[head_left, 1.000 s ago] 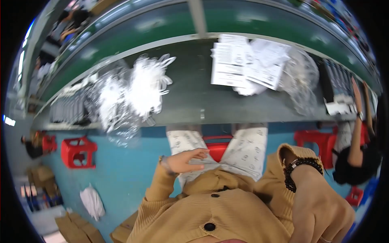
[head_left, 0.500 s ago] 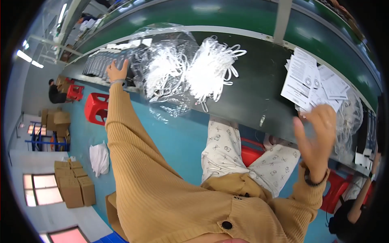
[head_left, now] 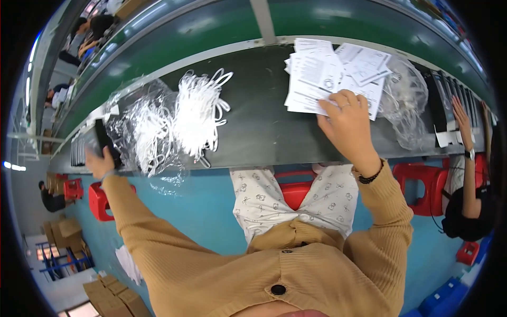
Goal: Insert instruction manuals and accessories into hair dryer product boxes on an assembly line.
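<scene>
And here you are, both arms out over the dark table (head_left: 256, 100), working two piles at once! Your left hand (head_left: 98, 162) is stretched to the far left, right beside a dark flat box (head_left: 102, 138) that stands tilted near the row of boxes (head_left: 79, 149); thumb up, hand blurred, and I can't tell whether your fingers have hold of it. Over on the right, your right hand (head_left: 347, 124) is down on the leaflets (head_left: 317, 79), fingers bent, thumb and fingertips at the near edge of the pile, though whether a sheet is pinched between them doesn't show. So the step in hand looks like a double pick-up: box on one side, paper on the other. In between, the loose white cables (head_left: 198, 119) lie in a heap, with the bagged cables (head_left: 150, 127) just beside your left reach. The next move, I'd judge, calls for a sure grip on that box, clear of the plastic, and a light touch on the right, because overlapping sheets could easily come up together.
</scene>
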Motion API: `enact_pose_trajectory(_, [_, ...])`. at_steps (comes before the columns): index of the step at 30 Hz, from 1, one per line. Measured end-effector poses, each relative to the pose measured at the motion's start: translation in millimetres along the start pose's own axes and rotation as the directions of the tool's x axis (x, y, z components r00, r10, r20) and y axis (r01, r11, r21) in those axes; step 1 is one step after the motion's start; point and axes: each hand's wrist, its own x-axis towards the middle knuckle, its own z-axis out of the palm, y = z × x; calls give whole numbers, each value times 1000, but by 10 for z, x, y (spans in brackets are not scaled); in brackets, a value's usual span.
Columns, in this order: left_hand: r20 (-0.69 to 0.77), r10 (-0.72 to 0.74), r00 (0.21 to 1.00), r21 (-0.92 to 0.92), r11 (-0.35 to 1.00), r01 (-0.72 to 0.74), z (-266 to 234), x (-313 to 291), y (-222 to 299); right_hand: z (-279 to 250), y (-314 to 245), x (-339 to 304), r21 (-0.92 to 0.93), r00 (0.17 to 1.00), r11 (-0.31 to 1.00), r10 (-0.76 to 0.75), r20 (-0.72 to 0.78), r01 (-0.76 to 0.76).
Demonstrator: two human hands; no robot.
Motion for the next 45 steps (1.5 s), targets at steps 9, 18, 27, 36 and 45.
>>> enact_pose_trajectory(9, [132, 90, 987, -771, 635, 45, -2001, 423, 1997, -132, 123, -38, 134, 999, 991, 7, 35, -12])
enact_pose_trajectory(18, [342, 602, 721, -830, 553, -69, -2446, -398, 3632, -416, 256, -79, 271, 994, 958, 71, 87, -92])
enact_pose_trajectory(27, [364, 442, 820, -851, -200, 485, -3047, -767, 3998, -776, 145, -233, 346, 901, 932, 51, -430, 113])
enact_pose_trajectory(36, [463, 756, 463, 439, -649, 622, -3263, -1343, 4486, -1010, -8, -471, 532, 953, 816, -298, 53, 226])
enact_pose_trajectory(45, [358, 871, 338, 548, -489, 679, -3102, -1476, 4489, -427, 1423, -568, -84, 854, 851, 520, -5, -519])
